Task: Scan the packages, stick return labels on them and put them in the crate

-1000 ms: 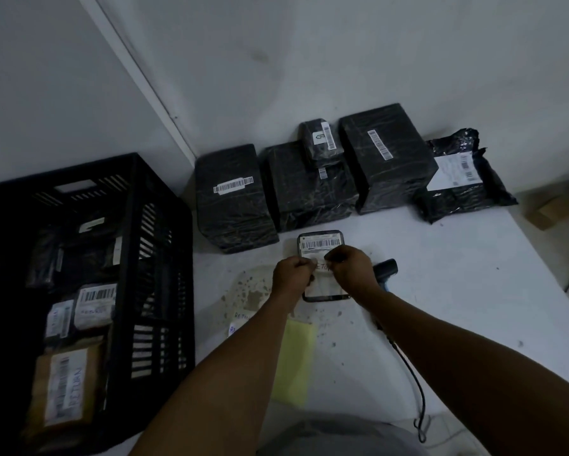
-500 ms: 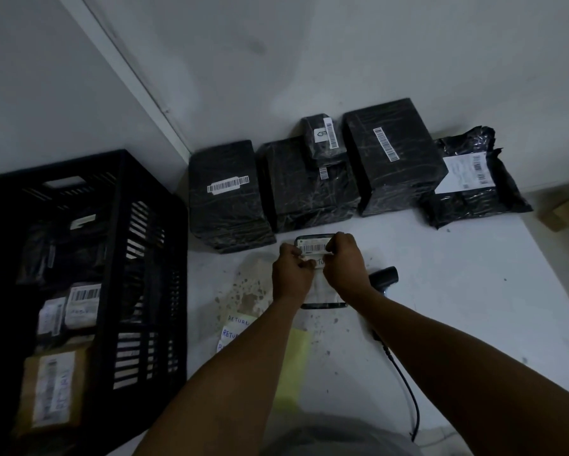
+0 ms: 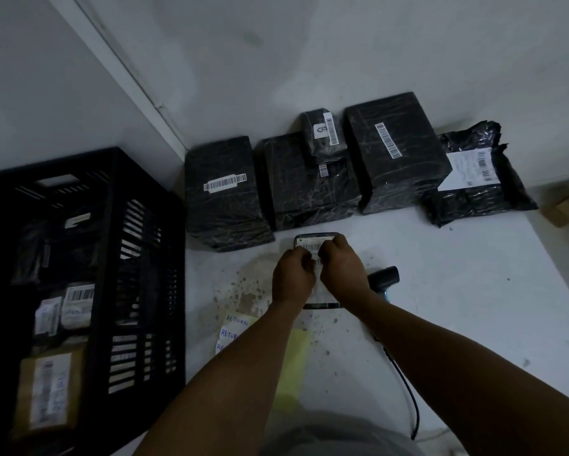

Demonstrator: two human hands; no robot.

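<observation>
A small flat package (image 3: 315, 240) with a dark rim and a barcode sticker lies on the white table (image 3: 457, 291) in front of me. My left hand (image 3: 293, 278) and my right hand (image 3: 342, 271) sit side by side on it with fingers curled. Between them they pinch a white return label (image 3: 317, 263), held down against the package just below the barcode. The hands hide most of the label. The black slatted crate (image 3: 112, 179) stands at the left and holds several labelled packages.
Three black wrapped boxes (image 3: 223, 195) (image 3: 309, 189) (image 3: 395, 149) line the wall, with a small parcel (image 3: 325, 133) on the middle one and a poly bag (image 3: 473, 179) at the right. The scanner (image 3: 385, 278) lies right of my hands. Handwritten return labels (image 3: 235, 330) and yellow paper (image 3: 296, 357) lie nearer me.
Both hands have slid the return label up the small package toward its barcode end. The package has stayed flat on the table.
</observation>
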